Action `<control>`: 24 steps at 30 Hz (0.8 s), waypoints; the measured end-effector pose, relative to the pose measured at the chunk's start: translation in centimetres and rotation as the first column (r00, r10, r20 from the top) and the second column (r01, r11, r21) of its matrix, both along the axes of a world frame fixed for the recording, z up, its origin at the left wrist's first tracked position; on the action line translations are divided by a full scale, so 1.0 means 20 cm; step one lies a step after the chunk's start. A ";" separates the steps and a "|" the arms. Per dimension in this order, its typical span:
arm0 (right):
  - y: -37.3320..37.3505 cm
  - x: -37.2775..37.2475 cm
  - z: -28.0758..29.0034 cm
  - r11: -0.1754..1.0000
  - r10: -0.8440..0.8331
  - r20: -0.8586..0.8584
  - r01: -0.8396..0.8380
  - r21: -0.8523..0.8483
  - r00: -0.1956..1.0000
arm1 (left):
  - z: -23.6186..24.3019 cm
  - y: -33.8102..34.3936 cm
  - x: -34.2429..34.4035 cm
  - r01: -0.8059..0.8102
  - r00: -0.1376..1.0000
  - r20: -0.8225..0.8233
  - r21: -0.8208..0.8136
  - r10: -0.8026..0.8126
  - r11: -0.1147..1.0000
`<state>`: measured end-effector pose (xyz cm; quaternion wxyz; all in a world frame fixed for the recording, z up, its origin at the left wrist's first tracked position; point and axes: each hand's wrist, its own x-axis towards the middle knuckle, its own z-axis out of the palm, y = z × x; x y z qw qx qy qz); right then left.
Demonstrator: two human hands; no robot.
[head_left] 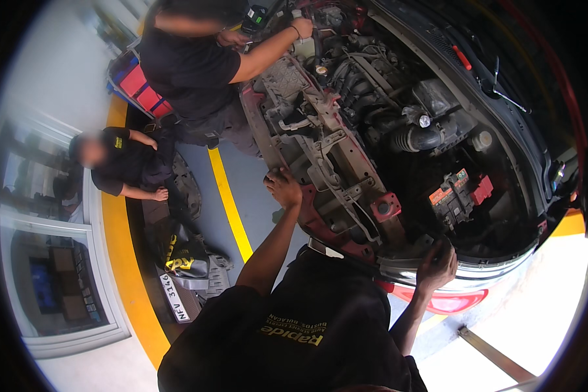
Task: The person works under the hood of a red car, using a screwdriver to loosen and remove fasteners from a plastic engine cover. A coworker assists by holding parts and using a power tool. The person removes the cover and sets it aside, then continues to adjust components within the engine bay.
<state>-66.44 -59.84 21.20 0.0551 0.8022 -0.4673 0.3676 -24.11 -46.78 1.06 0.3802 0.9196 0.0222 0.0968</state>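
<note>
My left hand (283, 187) is at the outer edge of the car's front frame (320, 219), a dusty metal panel with red paint showing. Its fingers are curled; whether they pinch anything small is hidden. My right hand (436, 264) is at the front corner of the engine bay, by the fender edge (483, 264). Those fingers are bent and in shadow, and what they hold, if anything, does not show. Between and beyond my hands lie a red-painted mount (385, 206), a car battery (449, 196) with an orange label, and a ribbed black intake hose (411, 138).
A co-worker (196, 72) leans over the far end of the engine bay, hands in it. Another person (130, 157) sits low by the window wall. A licence plate (175, 299) and dark bag (188, 261) lie near a yellow floor line (225, 196). A red-handled tool (462, 57) rests below the windscreen.
</note>
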 end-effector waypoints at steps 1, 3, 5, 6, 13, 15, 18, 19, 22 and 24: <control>0.00 0.00 0.00 1.000 0.000 0.002 0.000 -0.002 1.000 | 0.00 0.00 0.00 -0.001 1.000 -0.023 -0.004 0.001 1.000; 0.00 0.00 0.00 1.000 0.000 0.000 0.000 0.003 1.000 | 0.00 0.00 0.00 0.005 1.000 0.004 -0.003 -0.005 1.000; 0.00 0.00 0.00 1.000 -0.001 0.000 0.001 0.007 1.000 | 0.01 0.00 0.00 0.007 1.000 0.009 -0.006 -0.007 1.000; 0.00 0.00 0.00 1.000 -0.002 0.000 0.002 0.008 1.000 | 0.01 0.00 0.00 0.006 1.000 0.010 -0.008 -0.006 1.000; 0.00 0.00 0.00 1.000 -0.011 0.016 0.011 0.021 1.000 | 0.00 -0.01 0.00 0.000 0.999 -0.034 -0.009 -0.001 1.000; 0.00 0.00 0.00 1.000 -0.004 0.013 0.004 0.010 1.000 | 0.00 -0.01 0.00 0.005 1.000 -0.014 0.000 -0.005 1.000; 0.00 0.00 -0.01 1.000 -0.009 0.011 0.009 0.010 1.000 | 0.01 0.00 0.00 -0.001 1.000 -0.017 -0.012 0.001 1.000; 0.00 0.00 -0.01 1.000 -0.013 0.009 0.013 0.013 1.000 | 0.01 0.00 0.00 0.000 0.999 -0.052 -0.017 -0.001 1.000; 0.00 -0.01 -0.01 1.000 -0.010 0.008 0.010 0.002 1.000 | 0.02 0.00 0.00 0.014 0.998 -0.054 -0.025 -0.015 1.000; 0.00 -0.01 -0.01 1.000 -0.009 0.004 0.009 0.000 1.000 | 0.02 0.00 0.00 0.016 0.999 -0.051 -0.011 -0.017 1.000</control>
